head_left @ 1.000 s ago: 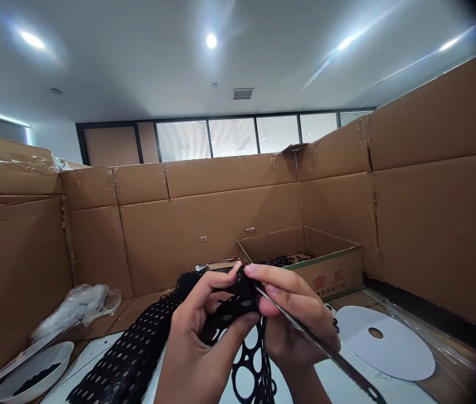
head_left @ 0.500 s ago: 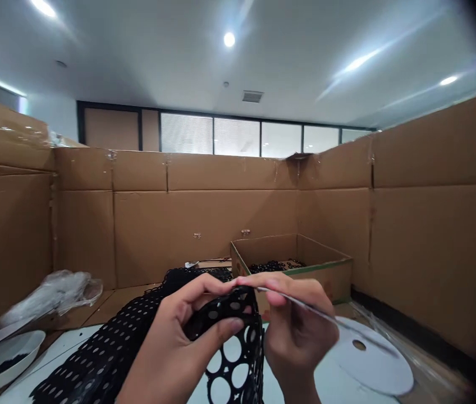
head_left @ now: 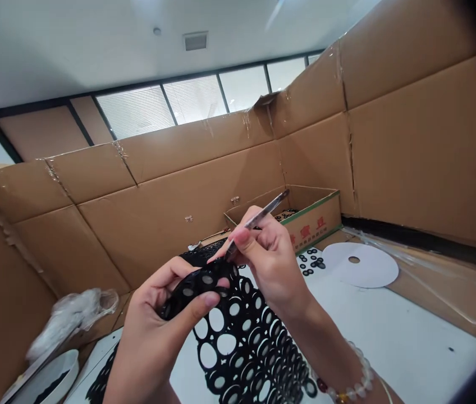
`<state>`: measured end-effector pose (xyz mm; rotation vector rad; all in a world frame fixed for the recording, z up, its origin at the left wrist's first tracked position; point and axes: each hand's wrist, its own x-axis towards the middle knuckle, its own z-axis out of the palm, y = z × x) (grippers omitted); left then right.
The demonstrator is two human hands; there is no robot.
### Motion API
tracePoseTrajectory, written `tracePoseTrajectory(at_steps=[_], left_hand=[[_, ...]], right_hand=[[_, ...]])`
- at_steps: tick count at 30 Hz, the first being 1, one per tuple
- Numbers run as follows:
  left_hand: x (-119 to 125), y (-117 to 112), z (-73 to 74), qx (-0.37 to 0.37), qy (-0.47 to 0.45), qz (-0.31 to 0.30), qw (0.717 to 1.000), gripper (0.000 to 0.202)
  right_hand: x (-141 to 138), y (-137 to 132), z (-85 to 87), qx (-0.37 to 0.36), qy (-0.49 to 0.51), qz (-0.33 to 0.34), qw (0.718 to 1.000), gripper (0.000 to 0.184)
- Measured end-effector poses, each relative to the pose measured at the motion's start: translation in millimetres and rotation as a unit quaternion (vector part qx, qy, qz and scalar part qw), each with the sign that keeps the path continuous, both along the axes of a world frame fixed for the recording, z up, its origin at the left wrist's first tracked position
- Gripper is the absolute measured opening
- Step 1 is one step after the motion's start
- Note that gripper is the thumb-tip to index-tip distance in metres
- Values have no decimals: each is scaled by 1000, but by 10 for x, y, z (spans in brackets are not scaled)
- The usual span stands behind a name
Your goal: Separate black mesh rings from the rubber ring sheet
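The right hand (head_left: pixel 267 264) now pinches steel tweezers (head_left: pixel 259 219) angled upward rather than downward, while the left hand's (head_left: pixel 154 331) fingers grip a fold of black perforated rubber sheet (head_left: pixel 238 336).

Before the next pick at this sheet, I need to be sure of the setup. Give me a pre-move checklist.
1. Left hand gripping the black perforated sheet: ok, pinched between thumb and fingers.
2. Right hand holding the slim metal tool: ok, held between thumb and fingers.
3. Tool tip touching the sheet: cannot tell, it sits at the held edge.
4. Loose black rings clear of the sheet: ok, apart on the white table.
5. Bracelet clear of the sheet: ok, beside it.
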<state>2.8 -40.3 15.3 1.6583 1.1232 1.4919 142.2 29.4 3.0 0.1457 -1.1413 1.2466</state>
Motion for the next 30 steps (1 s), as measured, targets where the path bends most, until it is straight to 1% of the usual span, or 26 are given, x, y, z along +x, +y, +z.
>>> tracePoseTrajectory(at_steps=[3,7,11,13,15,17,19,25,27,30], left_hand=[[10,-5,-2,-11,-2,-18,1000,17],[54,24,2,-25,-33,-57,998,17],[60,88,-6,-34,-55,-90,994,17],[38,105,-12,-39,-58,-117,991,17],[16,100,-12,-61,-56,-144,986,24],[10,78,-4,-86,-50,-156,983,38],[20,52,9,-93,-47,-147,984,43],[18,15,16,-56,-34,-97,993,41],[-2,14,8,-44,-30,-77,996,38],[-9,18,12,-36,-32,-65,997,28]], right_hand=[[7,-1,-1,-6,-6,16,1000,36],[46,-3,-1,-8,-6,26,1000,36],[75,28,-3,-37,-34,48,998,38],[89,56,-5,-49,-50,69,995,40],[115,86,-4,-57,-50,87,993,40],[154,108,1,-56,-39,90,994,39],[195,114,11,-45,-35,77,995,38],[265,65,56,-41,-55,31,997,44],[289,48,69,-45,-56,21,997,43],[340,28,80,-48,-64,13,997,40]])
